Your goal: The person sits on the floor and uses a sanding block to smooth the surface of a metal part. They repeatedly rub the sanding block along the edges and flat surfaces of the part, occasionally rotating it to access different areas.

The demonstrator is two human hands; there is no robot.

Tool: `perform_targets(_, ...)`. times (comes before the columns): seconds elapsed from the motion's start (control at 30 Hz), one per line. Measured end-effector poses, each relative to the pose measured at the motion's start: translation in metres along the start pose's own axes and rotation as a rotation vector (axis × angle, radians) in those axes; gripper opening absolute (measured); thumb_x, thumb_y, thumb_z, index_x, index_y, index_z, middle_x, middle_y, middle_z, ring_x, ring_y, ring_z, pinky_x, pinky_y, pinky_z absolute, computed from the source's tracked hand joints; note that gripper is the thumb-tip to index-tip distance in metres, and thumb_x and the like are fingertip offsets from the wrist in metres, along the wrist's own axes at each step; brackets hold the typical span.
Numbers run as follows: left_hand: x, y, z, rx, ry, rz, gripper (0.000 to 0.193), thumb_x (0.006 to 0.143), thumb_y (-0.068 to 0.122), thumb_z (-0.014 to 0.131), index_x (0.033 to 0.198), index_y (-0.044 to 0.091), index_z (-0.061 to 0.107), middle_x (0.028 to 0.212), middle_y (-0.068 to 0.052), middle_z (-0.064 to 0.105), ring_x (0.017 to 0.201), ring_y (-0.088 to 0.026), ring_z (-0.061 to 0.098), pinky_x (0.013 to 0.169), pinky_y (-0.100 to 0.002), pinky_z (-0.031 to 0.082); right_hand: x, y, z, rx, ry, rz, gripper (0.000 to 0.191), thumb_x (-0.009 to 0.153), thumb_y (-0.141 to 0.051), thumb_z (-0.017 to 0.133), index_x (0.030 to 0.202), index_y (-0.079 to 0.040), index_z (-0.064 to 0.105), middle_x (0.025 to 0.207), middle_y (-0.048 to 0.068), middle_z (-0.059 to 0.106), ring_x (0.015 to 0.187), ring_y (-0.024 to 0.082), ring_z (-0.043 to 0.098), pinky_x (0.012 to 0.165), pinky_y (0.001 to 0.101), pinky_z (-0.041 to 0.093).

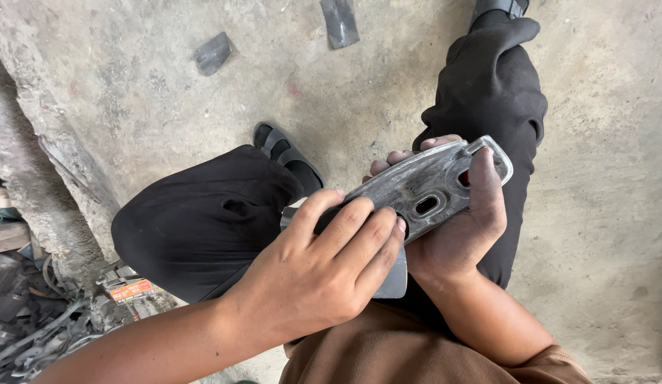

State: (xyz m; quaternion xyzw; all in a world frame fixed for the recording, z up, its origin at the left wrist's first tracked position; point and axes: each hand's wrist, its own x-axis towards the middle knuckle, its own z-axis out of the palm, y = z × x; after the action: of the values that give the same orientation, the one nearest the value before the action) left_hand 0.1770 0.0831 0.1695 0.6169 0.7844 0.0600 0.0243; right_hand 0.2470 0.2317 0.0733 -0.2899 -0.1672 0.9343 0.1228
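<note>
Head view, looking down at a seated person's lap. Right hand [459, 227] cups a flat grey metal plate [423, 188] from beneath: thumb lies up across the plate's far end, fingertips [398, 156] show over the upper edge, so the hand is closed around the plate and carries it. Plate is oblong, dull and scuffed, tilted with its far end raised; it has an oval slot near the middle, a smaller opening showing red beside the thumb, and a rounded lip at the far tip. It sits above the gap between the knees, held off the floor. Left hand [324, 267] lies over the plate's near end, fingers curled and pressed down together, thumb stretched along the upper side; a dark object seems to sit under the fingers, but it is mostly hidden and I cannot tell what it is. A thin grey sheet edge [396, 279] pokes out below the left hand's knuckles. Black trousers [203, 220] cover both knees; a dark sandal [284, 153] rests on the concrete floor [608, 213]. Two dark flat scraps [213, 53] lie on the floor farther off. Tangled scrap parts [39, 320] are heaped at lower left.
</note>
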Motion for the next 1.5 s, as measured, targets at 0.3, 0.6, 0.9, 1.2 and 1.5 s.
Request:
perform_targets(0.3,-0.002,-0.005,0.008,-0.156,0.007,0.013,0.030,0.101,0.019,0.063,0.125,0.002,0.070,0.123,-0.009,0.066,0.118,-0.024,0.061,0.108,-0.047,0.046,0.000,0.000,-0.003,0.053,0.013,0.038,0.044,0.104,-0.047,0.054,0.118,-0.005,0.059,0.103,0.023,0.069,0.099,0.043,0.069,0.091,0.0563,0.057)
perform_targets(0.6,-0.004,-0.004,0.013,-0.187,-0.013,0.015,0.030,0.099,0.017,0.064,0.124,0.002,0.070,0.122,-0.009,0.066,0.121,-0.024,0.060,0.112,-0.046,0.044,-0.001,0.000,0.001,0.006,0.043,0.006,0.044,0.104,-0.046,0.054,0.116,-0.004,0.059,0.101,0.023,0.067,0.098,0.041,0.068,0.092,0.0564,0.058)
perform_targets(0.9,0.000,-0.012,0.016,-0.140,-0.004,0.106,0.028,0.102,0.020,0.061,0.122,0.003,0.070,0.120,-0.007,0.066,0.122,-0.023,0.059,0.120,-0.044,0.039,0.000,0.000,0.002,-0.060,0.088,-0.015,0.045,0.100,-0.047,0.055,0.113,-0.004,0.058,0.095,0.022,0.068,0.091,0.038,0.068,0.087,0.0541,0.058)
perform_targets(1.2,0.006,-0.018,0.003,-0.149,-0.057,0.190,0.028,0.094,0.020,0.061,0.113,0.001,0.071,0.118,-0.012,0.068,0.116,-0.025,0.061,0.118,-0.044,0.040,0.001,0.000,0.002,-0.009,0.075,0.010,0.044,0.101,-0.046,0.053,0.113,-0.004,0.059,0.096,0.021,0.068,0.091,0.039,0.069,0.088,0.0539,0.058)
perform_targets(1.5,0.006,-0.017,-0.007,-0.157,-0.025,0.096,0.032,0.095,0.016,0.061,0.119,-0.002,0.070,0.117,-0.013,0.067,0.120,-0.027,0.061,0.121,-0.047,0.039,0.001,-0.001,-0.001,0.069,-0.034,0.019,0.044,0.109,-0.044,0.051,0.119,-0.002,0.060,0.106,0.024,0.070,0.102,0.041,0.071,0.092,0.0534,0.059)
